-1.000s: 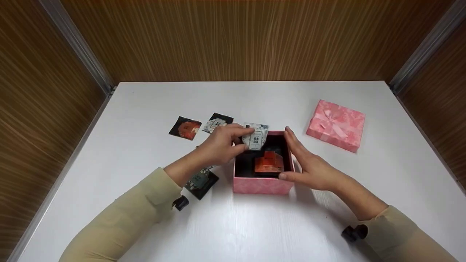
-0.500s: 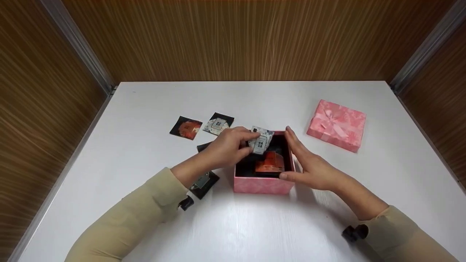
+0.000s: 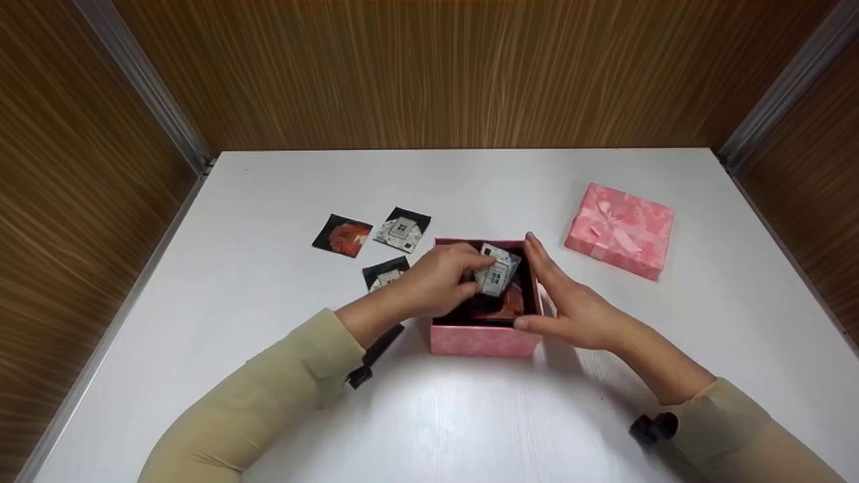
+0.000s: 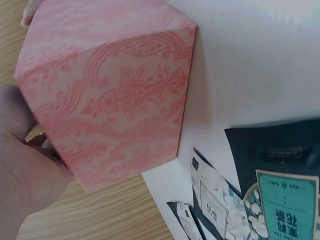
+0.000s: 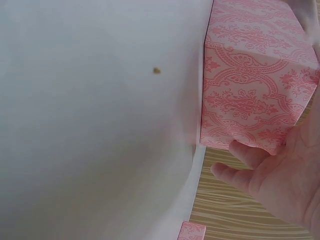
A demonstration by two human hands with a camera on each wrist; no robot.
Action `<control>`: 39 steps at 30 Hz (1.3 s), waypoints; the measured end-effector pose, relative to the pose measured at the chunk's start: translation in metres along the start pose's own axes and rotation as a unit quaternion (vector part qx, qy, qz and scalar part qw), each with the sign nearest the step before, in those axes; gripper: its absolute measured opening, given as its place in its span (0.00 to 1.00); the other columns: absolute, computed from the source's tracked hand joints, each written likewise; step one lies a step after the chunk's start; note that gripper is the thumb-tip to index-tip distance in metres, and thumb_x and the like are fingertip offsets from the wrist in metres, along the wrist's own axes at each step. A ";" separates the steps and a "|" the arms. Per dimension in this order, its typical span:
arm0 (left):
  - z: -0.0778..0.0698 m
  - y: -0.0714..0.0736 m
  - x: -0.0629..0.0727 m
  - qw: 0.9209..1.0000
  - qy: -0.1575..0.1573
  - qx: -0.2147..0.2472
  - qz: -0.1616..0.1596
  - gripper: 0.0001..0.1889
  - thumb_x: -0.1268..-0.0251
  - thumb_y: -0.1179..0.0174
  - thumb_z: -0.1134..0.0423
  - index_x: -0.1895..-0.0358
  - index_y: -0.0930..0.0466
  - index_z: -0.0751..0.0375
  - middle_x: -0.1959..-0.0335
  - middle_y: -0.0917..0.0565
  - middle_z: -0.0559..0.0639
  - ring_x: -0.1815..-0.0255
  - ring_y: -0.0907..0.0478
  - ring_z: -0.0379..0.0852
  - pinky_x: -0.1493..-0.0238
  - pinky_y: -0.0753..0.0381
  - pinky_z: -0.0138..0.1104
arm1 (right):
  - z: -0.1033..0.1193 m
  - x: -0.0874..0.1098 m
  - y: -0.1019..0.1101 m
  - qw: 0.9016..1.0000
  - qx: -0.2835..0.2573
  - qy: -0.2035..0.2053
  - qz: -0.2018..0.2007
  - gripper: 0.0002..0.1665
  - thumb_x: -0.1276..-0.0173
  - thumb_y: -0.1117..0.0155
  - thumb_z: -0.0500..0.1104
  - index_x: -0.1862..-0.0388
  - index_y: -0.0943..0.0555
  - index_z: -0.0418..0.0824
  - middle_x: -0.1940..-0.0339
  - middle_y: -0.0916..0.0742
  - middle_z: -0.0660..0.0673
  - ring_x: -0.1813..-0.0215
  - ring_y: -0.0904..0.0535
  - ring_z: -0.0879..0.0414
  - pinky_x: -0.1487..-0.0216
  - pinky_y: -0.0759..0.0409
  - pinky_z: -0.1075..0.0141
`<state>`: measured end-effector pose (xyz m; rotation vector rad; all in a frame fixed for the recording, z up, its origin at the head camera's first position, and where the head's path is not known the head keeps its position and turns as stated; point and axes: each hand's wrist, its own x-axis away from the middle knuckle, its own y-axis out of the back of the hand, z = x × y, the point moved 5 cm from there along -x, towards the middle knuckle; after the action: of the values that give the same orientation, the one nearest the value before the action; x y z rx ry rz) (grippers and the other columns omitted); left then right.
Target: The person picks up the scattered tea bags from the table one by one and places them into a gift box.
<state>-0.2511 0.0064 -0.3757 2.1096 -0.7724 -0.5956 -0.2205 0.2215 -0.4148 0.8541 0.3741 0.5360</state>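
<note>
My left hand (image 3: 436,283) pinches a white floral tea sachet (image 3: 498,274) between thumb and fingers, over the opening of a pink gift box (image 3: 486,342). Inside the box an orange-red sachet (image 3: 508,307) shows, partly covered by the held one. Straight fingers of my right hand (image 3: 584,314) lie along the box's right side, the thumb at its front right corner. In the left wrist view the patterned box wall (image 4: 125,100) hides the left fingertips and the sachet. The right wrist view has the right hand (image 5: 285,175) against the box wall (image 5: 250,95).
A pink lid with a bow (image 3: 621,231) lies at the back right. Left of the box are an orange-and-black sachet (image 3: 342,235), a white-and-black sachet (image 3: 402,229), another pale one (image 3: 386,272), and a green jasmine tea sachet (image 4: 285,190), mostly under the left forearm in the head view.
My left hand has moved right and toward me with the white sachet, from the box's back left rim to over its inside. The right hand has stayed on the box.
</note>
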 end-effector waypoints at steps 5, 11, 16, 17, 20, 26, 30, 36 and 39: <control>-0.002 -0.007 -0.005 0.997 0.013 -0.077 0.029 0.27 0.29 0.31 0.67 0.28 0.21 0.65 0.39 0.16 0.60 0.39 0.19 0.54 0.34 0.22 0.43 | -0.001 0.000 0.000 1.000 -0.002 -0.003 0.000 0.67 0.28 0.28 0.58 0.10 0.66 0.53 0.09 0.59 0.46 0.17 0.42 0.36 0.27 0.32 0.34; -0.001 -0.012 -0.012 0.983 0.025 -0.176 0.053 0.21 0.31 0.27 0.57 0.38 0.14 0.58 0.48 0.15 0.54 0.48 0.17 0.51 0.42 0.19 0.47 | -0.001 0.000 -0.001 1.000 -0.006 -0.005 0.002 0.68 0.28 0.27 0.58 0.10 0.66 0.54 0.10 0.59 0.48 0.17 0.42 0.36 0.27 0.33 0.35; 0.000 -0.016 -0.017 0.969 0.044 -0.230 0.072 0.13 0.33 0.25 0.52 0.61 0.16 0.56 0.60 0.16 0.51 0.55 0.17 0.51 0.51 0.18 0.48 | -0.001 -0.001 -0.001 1.000 -0.006 -0.005 0.001 0.68 0.29 0.27 0.58 0.10 0.66 0.55 0.09 0.59 0.48 0.17 0.41 0.38 0.26 0.34 0.36; 0.000 -0.017 -0.018 0.968 0.049 -0.235 0.073 0.14 0.34 0.25 0.52 0.64 0.18 0.56 0.61 0.16 0.51 0.56 0.17 0.51 0.52 0.18 0.48 | -0.001 -0.001 -0.001 1.000 -0.007 -0.005 0.001 0.68 0.29 0.27 0.58 0.10 0.66 0.55 0.09 0.59 0.48 0.17 0.41 0.38 0.25 0.34 0.36; 0.000 -0.018 -0.020 0.966 0.063 -0.239 0.072 0.14 0.35 0.25 0.52 0.67 0.18 0.55 0.64 0.15 0.51 0.58 0.17 0.51 0.53 0.18 0.50 | -0.001 -0.001 -0.001 1.000 -0.009 -0.003 0.000 0.68 0.29 0.26 0.58 0.10 0.66 0.54 0.09 0.58 0.47 0.16 0.44 0.39 0.24 0.35 0.37; -0.001 -0.022 -0.025 0.960 0.092 -0.251 0.084 0.13 0.36 0.25 0.49 0.63 0.12 0.54 0.60 0.13 0.51 0.55 0.15 0.50 0.52 0.17 0.50 | -0.001 -0.001 -0.001 1.000 -0.010 0.000 0.001 0.68 0.28 0.27 0.57 0.10 0.66 0.53 0.10 0.59 0.49 0.15 0.46 0.41 0.24 0.35 0.38; -0.002 -0.024 -0.028 0.958 0.107 -0.248 0.100 0.14 0.36 0.25 0.47 0.59 0.11 0.54 0.57 0.13 0.50 0.53 0.15 0.49 0.50 0.17 0.49 | -0.001 -0.001 -0.001 1.000 -0.010 0.001 0.002 0.68 0.28 0.27 0.57 0.10 0.66 0.51 0.10 0.60 0.51 0.14 0.48 0.42 0.24 0.36 0.39; -0.003 -0.027 -0.029 0.956 0.110 -0.241 0.128 0.16 0.33 0.26 0.45 0.54 0.11 0.52 0.55 0.14 0.48 0.52 0.17 0.47 0.49 0.17 0.48 | -0.001 -0.002 -0.001 1.000 -0.008 0.005 0.000 0.68 0.29 0.26 0.57 0.10 0.64 0.45 0.10 0.60 0.48 0.14 0.50 0.42 0.22 0.38 0.40; -0.003 -0.028 -0.029 0.953 0.106 -0.249 0.139 0.19 0.32 0.28 0.41 0.52 0.11 0.52 0.53 0.14 0.48 0.50 0.18 0.47 0.48 0.18 0.48 | -0.002 -0.002 -0.002 1.000 -0.010 0.006 0.000 0.68 0.29 0.26 0.56 0.10 0.64 0.46 0.10 0.60 0.49 0.14 0.49 0.42 0.23 0.37 0.39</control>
<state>-0.2604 0.0419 -0.3921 1.5383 -0.6940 -0.3563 -0.2225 0.2205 -0.4168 0.8310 0.3797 0.5441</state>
